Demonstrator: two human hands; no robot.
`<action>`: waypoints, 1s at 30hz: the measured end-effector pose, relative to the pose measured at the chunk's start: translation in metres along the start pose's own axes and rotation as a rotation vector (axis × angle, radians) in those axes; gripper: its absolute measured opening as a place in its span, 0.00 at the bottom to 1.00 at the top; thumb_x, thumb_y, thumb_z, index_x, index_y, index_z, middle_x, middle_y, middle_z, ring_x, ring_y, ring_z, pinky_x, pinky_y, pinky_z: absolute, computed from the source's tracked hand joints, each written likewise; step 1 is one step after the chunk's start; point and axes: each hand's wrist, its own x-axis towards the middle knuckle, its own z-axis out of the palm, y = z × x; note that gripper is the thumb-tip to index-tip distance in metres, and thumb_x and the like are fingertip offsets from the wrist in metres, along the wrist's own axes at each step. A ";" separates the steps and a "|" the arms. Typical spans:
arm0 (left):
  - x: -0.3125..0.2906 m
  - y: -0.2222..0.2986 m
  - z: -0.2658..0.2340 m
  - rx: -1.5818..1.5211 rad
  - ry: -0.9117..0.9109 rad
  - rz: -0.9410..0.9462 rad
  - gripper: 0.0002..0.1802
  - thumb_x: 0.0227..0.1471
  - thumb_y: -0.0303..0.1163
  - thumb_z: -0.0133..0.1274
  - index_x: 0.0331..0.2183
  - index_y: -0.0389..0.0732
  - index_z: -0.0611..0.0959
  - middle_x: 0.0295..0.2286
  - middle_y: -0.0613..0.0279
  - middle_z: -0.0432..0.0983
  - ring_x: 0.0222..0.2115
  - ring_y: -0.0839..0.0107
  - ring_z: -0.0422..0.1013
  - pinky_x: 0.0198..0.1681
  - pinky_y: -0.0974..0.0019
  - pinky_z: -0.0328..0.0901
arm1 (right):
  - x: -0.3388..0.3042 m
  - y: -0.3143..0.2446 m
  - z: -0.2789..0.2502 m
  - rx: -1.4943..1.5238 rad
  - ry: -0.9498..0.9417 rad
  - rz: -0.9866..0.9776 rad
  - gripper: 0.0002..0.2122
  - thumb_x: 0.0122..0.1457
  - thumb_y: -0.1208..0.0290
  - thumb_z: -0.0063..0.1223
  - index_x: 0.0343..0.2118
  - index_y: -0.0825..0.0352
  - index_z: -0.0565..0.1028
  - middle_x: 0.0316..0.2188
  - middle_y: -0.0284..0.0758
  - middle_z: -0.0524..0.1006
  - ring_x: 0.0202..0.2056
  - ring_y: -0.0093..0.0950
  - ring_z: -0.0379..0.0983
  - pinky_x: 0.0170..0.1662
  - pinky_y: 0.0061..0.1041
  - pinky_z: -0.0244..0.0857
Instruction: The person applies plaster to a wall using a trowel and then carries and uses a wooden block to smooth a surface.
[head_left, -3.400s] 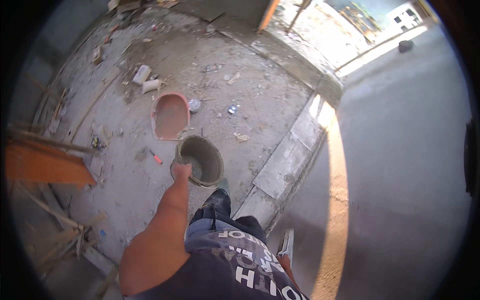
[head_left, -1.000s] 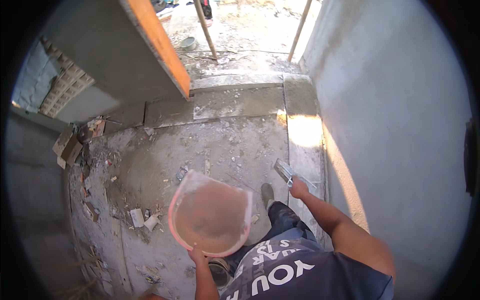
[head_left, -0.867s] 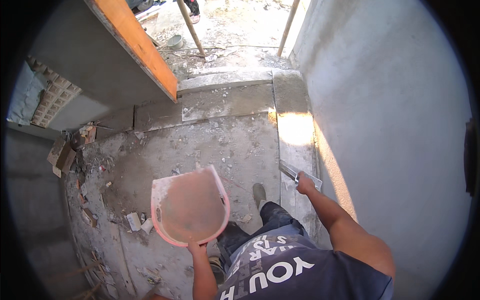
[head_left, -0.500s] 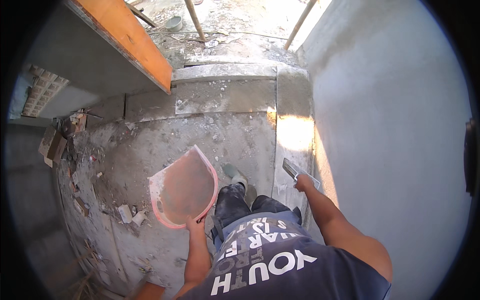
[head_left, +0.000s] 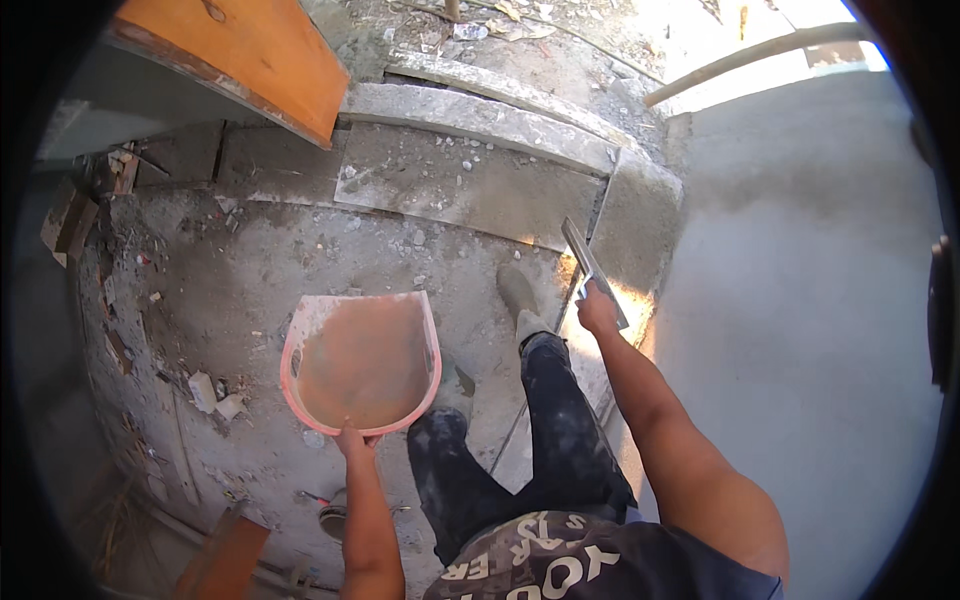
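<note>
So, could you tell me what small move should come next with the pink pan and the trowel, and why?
Probably bring the flat metal plastering trowel in the right hand across to the pink scoop-shaped plastic pan, which the left hand holds level by its rim. The two are apart, and the grey plastered wall stands at the person's right.

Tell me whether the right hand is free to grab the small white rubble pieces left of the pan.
Probably not: the right hand grips a trowel near the wall, and the white rubble pieces lie across the body, beyond the pink pan.
</note>
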 end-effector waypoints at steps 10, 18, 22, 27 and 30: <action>0.179 -0.067 0.094 0.218 0.203 0.113 0.25 0.58 0.42 0.52 0.54 0.43 0.70 0.41 0.57 0.75 0.34 0.63 0.75 0.25 0.60 0.71 | 0.345 -0.040 0.124 -0.135 0.244 -0.087 0.12 0.61 0.66 0.47 0.46 0.61 0.69 0.35 0.49 0.79 0.39 0.52 0.76 0.41 0.50 0.68; 0.269 0.013 0.075 0.090 0.375 0.358 0.33 0.57 0.49 0.53 0.56 0.38 0.69 0.49 0.50 0.72 0.45 0.56 0.73 0.39 0.54 0.72 | 0.381 -0.023 0.181 -0.113 0.324 -0.609 0.13 0.60 0.62 0.50 0.46 0.61 0.71 0.36 0.46 0.78 0.38 0.51 0.76 0.39 0.49 0.68; 0.313 0.043 0.073 -0.093 0.386 0.450 0.35 0.57 0.52 0.53 0.57 0.38 0.68 0.52 0.52 0.69 0.49 0.54 0.70 0.45 0.50 0.69 | 0.407 -0.065 0.168 -0.133 0.425 -0.511 0.14 0.59 0.62 0.52 0.46 0.61 0.72 0.38 0.46 0.78 0.38 0.50 0.75 0.39 0.48 0.68; 0.347 0.057 0.100 -0.150 0.449 0.494 0.34 0.57 0.51 0.52 0.57 0.39 0.67 0.50 0.51 0.70 0.48 0.53 0.71 0.42 0.48 0.70 | 0.466 -0.095 0.173 -0.201 0.343 -0.599 0.16 0.58 0.62 0.55 0.47 0.61 0.71 0.35 0.47 0.78 0.39 0.51 0.75 0.40 0.47 0.67; 0.341 0.051 0.097 -0.145 0.504 0.442 0.33 0.59 0.50 0.50 0.57 0.38 0.67 0.49 0.50 0.70 0.46 0.52 0.72 0.39 0.47 0.72 | 0.426 -0.087 0.169 -0.152 0.282 -0.736 0.16 0.57 0.63 0.57 0.46 0.62 0.71 0.35 0.48 0.78 0.40 0.51 0.74 0.42 0.47 0.67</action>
